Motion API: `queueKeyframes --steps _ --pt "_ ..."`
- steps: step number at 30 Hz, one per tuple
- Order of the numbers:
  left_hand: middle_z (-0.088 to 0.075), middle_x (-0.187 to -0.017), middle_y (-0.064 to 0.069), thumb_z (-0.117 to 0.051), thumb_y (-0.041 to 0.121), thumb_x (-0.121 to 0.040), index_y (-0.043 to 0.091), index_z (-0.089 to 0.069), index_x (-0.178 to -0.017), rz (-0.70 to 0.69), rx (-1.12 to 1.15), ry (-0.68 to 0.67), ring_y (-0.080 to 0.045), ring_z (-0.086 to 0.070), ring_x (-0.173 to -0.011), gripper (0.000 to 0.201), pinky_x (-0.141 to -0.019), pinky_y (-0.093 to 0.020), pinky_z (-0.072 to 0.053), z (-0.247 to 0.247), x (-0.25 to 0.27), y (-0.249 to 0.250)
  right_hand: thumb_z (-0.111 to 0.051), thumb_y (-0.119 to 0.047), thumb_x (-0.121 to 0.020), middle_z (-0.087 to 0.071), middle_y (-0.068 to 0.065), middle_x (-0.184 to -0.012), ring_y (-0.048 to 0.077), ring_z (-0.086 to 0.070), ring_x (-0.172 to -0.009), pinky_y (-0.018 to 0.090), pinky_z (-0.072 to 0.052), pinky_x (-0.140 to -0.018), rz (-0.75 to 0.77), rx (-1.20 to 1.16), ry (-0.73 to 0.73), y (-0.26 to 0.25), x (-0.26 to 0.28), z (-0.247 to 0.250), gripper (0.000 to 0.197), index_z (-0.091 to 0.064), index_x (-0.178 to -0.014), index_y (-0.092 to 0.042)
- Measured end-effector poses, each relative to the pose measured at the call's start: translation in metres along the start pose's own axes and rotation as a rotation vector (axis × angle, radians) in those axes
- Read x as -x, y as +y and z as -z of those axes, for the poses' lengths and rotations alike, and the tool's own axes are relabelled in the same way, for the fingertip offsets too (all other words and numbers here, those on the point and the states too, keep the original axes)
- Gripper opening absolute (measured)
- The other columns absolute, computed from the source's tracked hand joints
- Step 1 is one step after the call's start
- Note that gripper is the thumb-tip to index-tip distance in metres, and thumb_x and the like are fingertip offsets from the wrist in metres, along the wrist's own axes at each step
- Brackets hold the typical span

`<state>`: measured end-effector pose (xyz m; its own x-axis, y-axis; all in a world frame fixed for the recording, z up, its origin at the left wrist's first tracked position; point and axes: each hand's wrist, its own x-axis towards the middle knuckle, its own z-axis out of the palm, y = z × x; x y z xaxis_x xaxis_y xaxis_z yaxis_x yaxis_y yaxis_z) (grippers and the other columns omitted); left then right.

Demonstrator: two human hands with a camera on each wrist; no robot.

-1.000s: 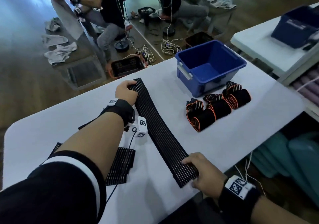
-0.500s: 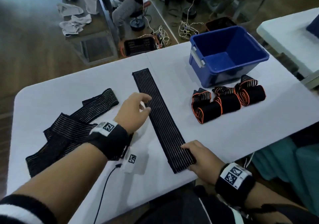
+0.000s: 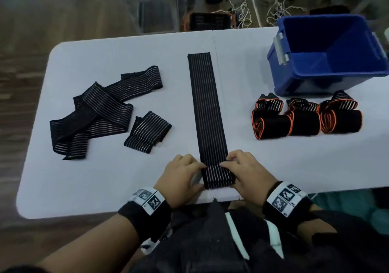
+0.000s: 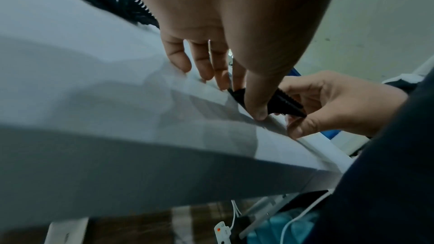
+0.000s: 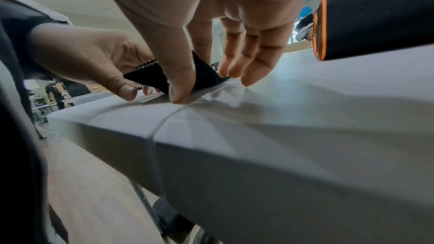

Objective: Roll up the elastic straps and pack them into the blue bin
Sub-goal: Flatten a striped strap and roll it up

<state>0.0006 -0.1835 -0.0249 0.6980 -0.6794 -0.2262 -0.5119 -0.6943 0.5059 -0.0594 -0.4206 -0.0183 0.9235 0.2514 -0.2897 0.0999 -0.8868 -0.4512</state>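
Lying at the left of the white surface (image 3: 105,178), a loose heap of black elastic straps (image 3: 99,113) with pale stripes sprawled in overlapping folds, and just right of it sat a shorter folded strap (image 3: 147,131). Down the middle ran one long strap (image 3: 207,108), laid flat and straight from the far side to the near edge. At its near end the left hand (image 3: 181,178) pinched the strap's left corner, thumb under the raised edge and fingers curled on top; the left wrist view showed that thumb (image 4: 256,99) pressed against the dark fabric. The right hand (image 3: 248,174) gripped the opposite corner the same way, its thumb (image 5: 180,81) on the strap end while the other fingertips touched the surface beside it. Farther right, three rolled black straps with orange trim (image 3: 305,121) stood side by side, touching one another. Behind them, at the far right, the blue bin (image 3: 328,79) sat upright with nothing visible inside.
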Motion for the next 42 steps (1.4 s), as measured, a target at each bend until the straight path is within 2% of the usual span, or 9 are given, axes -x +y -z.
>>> queueKeyframes --steps 2,6,12,16,24,28,32,37,42 --pt "-0.062 -0.104 0.004 -0.058 0.049 -0.082 0.026 -0.070 -0.117 0.035 0.036 0.085 -0.022 -0.054 -0.093 0.043 -0.082 -0.040 -0.050 -0.007 0.003 -0.001 -0.066 -0.006 -0.083 -0.049 -0.004 -0.120 0.017 -0.049 -0.106 0.030 -0.049 -0.095 0.039 -0.005 0.001 0.003 -0.003 0.000 0.051 -0.061 -0.130 -0.023" --pt "-0.065 -0.095 0.006 -0.042 0.059 -0.086 0.028 -0.074 -0.107 0.155 0.084 0.093 -0.021 -0.053 -0.090 0.049 -0.083 -0.038 -0.048 -0.011 0.001 0.003 -0.064 -0.026 -0.092 -0.058 -0.003 -0.109 0.017 -0.056 -0.102 0.031 -0.047 -0.093 -0.014 -0.138 0.015 0.003 -0.011 0.009 0.031 -0.066 -0.123 -0.020" --pt "-0.068 -0.069 0.005 -0.062 0.050 -0.088 0.024 -0.072 -0.075 0.426 0.224 0.058 -0.018 -0.062 -0.075 0.031 -0.072 -0.039 -0.053 -0.006 -0.019 0.013 -0.069 -0.029 -0.089 -0.064 -0.015 -0.081 0.009 -0.061 -0.079 0.030 -0.050 -0.083 -0.176 -0.278 0.026 0.005 -0.016 0.016 0.039 -0.056 -0.125 -0.022" --pt "-0.065 -0.072 0.010 -0.076 0.044 -0.080 0.028 -0.057 -0.077 0.545 0.321 0.093 -0.013 -0.063 -0.076 0.025 -0.072 -0.032 -0.052 0.000 -0.024 0.017 -0.074 -0.025 -0.085 -0.068 -0.007 -0.070 0.005 -0.064 -0.072 0.033 -0.054 -0.076 -0.224 -0.347 0.037 0.005 -0.020 0.019 0.046 -0.047 -0.122 -0.024" --pt "-0.055 -0.079 0.009 -0.076 0.020 -0.078 0.026 -0.044 -0.086 0.349 0.224 0.175 -0.019 -0.055 -0.075 0.034 -0.070 -0.040 -0.050 0.004 -0.023 0.030 -0.068 -0.017 -0.086 -0.056 -0.007 -0.083 0.013 -0.057 -0.073 0.033 -0.047 -0.067 -0.106 -0.220 0.058 -0.001 -0.022 0.015 0.041 -0.039 -0.111 -0.031" --pt "-0.064 -0.092 0.006 -0.072 0.026 -0.084 0.023 -0.061 -0.100 0.266 0.092 0.181 -0.020 -0.058 -0.087 0.020 -0.079 -0.042 -0.051 0.002 -0.021 0.029 -0.070 -0.014 -0.084 -0.046 -0.003 -0.100 0.019 -0.054 -0.079 0.032 -0.049 -0.073 -0.046 -0.125 0.133 -0.004 -0.020 0.012 0.038 -0.054 -0.119 -0.022" --pt "-0.067 -0.107 0.002 -0.068 0.035 -0.090 0.022 -0.068 -0.115 0.230 0.006 0.170 -0.024 -0.058 -0.098 0.028 -0.086 -0.042 -0.050 0.001 -0.021 0.025 -0.073 -0.019 -0.084 -0.052 0.006 -0.116 0.026 -0.052 -0.099 0.037 -0.051 -0.086 -0.032 -0.016 0.191 0.000 -0.020 0.007 0.038 -0.066 -0.121 -0.015" --pt "-0.062 -0.124 0.005 -0.074 0.057 -0.077 0.021 -0.072 -0.115 0.131 -0.097 0.184 -0.023 -0.054 -0.105 0.052 -0.086 -0.039 -0.051 0.000 -0.017 0.019 -0.068 -0.048 -0.084 -0.053 0.001 -0.132 0.026 -0.050 -0.107 0.039 -0.051 -0.091 0.000 0.133 0.123 -0.002 -0.014 0.001 0.060 -0.059 -0.132 -0.014" --pt "-0.060 -0.134 0.001 -0.082 0.035 -0.073 0.019 -0.071 -0.117 0.090 -0.147 0.170 -0.028 -0.055 -0.110 0.048 -0.087 -0.044 -0.054 0.003 -0.014 0.020 -0.077 -0.032 -0.077 -0.056 0.001 -0.131 0.028 -0.052 -0.104 0.044 -0.055 -0.082 -0.033 0.186 0.149 -0.005 -0.011 0.000 0.061 -0.058 -0.132 -0.015"
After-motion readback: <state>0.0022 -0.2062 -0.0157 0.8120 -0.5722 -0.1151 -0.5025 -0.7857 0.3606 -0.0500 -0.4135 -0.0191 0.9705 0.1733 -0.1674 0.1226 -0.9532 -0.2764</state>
